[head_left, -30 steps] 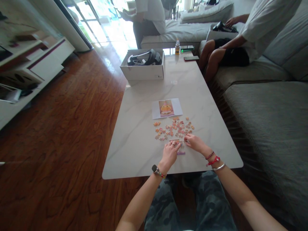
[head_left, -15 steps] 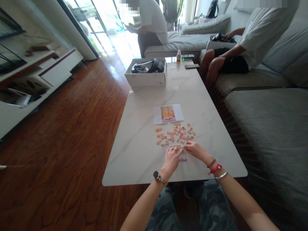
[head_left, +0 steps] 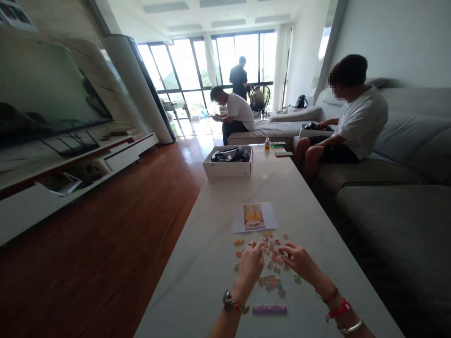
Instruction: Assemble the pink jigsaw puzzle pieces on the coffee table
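Small jigsaw puzzle pieces [head_left: 270, 248] in orange, pink and pale tones lie scattered on the marble-patterned table. My left hand [head_left: 251, 263] is over their left side, its fingers curled together; the fingertips hide whatever they hold. Over the right side of the pile, my right hand [head_left: 299, 264] has bent fingers slightly apart, with nothing visible between them. Below the hands lies a small cluster of pale and coloured pieces [head_left: 272, 283]. Nearer to me is a purple strip [head_left: 269, 310]. Beyond the pile rests a sheet with a yellow character picture [head_left: 253, 217].
Farther along the table [head_left: 186, 263] stands a white box [head_left: 228, 169] holding a black headset-like device. A small bottle [head_left: 267, 143] and a phone [head_left: 283, 154] are near the far end. One person sits on the right sofa [head_left: 387, 211]; others are by the windows.
The view has tilted up, showing more of the room. Both hands have moved from the near cluster to the loose pieces, uncovering the cluster and purple strip.
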The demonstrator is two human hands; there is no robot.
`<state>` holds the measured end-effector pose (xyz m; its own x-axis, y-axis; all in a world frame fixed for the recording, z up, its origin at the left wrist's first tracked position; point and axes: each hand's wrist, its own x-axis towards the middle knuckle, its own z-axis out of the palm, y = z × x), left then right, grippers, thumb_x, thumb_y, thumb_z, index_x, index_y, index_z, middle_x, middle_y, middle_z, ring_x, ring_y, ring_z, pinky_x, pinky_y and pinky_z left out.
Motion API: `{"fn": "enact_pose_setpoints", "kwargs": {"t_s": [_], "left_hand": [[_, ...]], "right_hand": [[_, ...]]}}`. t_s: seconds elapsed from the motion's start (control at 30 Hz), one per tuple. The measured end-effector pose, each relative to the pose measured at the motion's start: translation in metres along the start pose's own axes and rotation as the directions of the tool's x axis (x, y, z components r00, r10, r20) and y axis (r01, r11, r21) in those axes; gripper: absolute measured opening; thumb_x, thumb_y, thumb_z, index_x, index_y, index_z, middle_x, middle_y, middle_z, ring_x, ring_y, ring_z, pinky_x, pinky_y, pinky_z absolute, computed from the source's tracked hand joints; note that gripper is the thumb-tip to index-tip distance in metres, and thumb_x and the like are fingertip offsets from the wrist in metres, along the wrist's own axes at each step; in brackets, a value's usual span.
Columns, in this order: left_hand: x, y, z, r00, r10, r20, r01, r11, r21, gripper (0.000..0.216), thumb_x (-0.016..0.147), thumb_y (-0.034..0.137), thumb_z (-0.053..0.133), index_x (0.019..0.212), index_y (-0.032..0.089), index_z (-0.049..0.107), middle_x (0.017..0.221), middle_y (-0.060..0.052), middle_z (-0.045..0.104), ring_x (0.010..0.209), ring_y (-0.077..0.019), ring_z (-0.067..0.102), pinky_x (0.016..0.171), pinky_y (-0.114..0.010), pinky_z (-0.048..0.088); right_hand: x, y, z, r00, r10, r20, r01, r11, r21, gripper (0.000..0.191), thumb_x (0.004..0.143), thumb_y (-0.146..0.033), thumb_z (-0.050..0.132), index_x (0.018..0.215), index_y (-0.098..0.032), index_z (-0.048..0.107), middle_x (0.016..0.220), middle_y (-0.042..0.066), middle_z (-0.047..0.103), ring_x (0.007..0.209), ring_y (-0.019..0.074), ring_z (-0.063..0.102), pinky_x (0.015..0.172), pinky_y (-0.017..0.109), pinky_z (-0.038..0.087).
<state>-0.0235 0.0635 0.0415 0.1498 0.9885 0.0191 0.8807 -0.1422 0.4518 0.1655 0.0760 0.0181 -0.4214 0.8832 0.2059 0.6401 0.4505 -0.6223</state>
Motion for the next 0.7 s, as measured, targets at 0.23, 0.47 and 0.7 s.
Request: {"fn": "enact_pose_setpoints", "kwargs": {"t_s": [0.23, 0.47, 0.7], "left_hand": [[-0.003, -0.002, -0.004, 1.000, 0.015, -0.011, -0.015, 1.000, -0.003, 0.032, 0.084, 0.020, 0.036, 0.110, 0.023, 0.054, 0.097, -0.008, 0.058, 0.082, -0.0155, 0.057, 0.073, -0.025, 0.044], [-0.013, -0.017, 0.002, 1.000, -0.001, 0.011, 0.000, 1.000, 0.006, 0.031, 0.082, 0.019, 0.039, 0.108, 0.022, 0.055, 0.097, -0.006, 0.057, 0.084, -0.0143, 0.056, 0.076, -0.025, 0.043], [-0.049, -0.023, 0.018, 0.992, 0.006, 0.128, -0.010, 1.000, 0.029, 0.032, 0.082, 0.017, 0.040, 0.111, 0.020, 0.052, 0.100, -0.006, 0.055, 0.088, -0.0141, 0.055, 0.081, -0.025, 0.043]], "right_hand": [[0.004, -0.003, 0.003, 0.997, -0.068, -0.045, 0.066, 0.997, -0.039, 0.016, 0.079, -0.020, 0.048, 0.088, -0.023, 0.061, 0.084, 0.004, 0.060, 0.072, 0.0148, 0.060, 0.067, 0.027, 0.048], [0.000, 0.000, 0.002, 0.998, -0.068, -0.015, 0.067, 0.996, -0.058, 0.016, 0.080, -0.022, 0.049, 0.090, -0.023, 0.061, 0.085, 0.004, 0.061, 0.072, 0.0145, 0.060, 0.068, 0.027, 0.049], [-0.028, 0.004, 0.011, 0.991, 0.019, 0.133, -0.002, 0.992, -0.126, 0.011, 0.079, -0.020, 0.052, 0.086, -0.019, 0.061, 0.085, 0.005, 0.061, 0.076, 0.0141, 0.058, 0.071, 0.026, 0.047]]}}
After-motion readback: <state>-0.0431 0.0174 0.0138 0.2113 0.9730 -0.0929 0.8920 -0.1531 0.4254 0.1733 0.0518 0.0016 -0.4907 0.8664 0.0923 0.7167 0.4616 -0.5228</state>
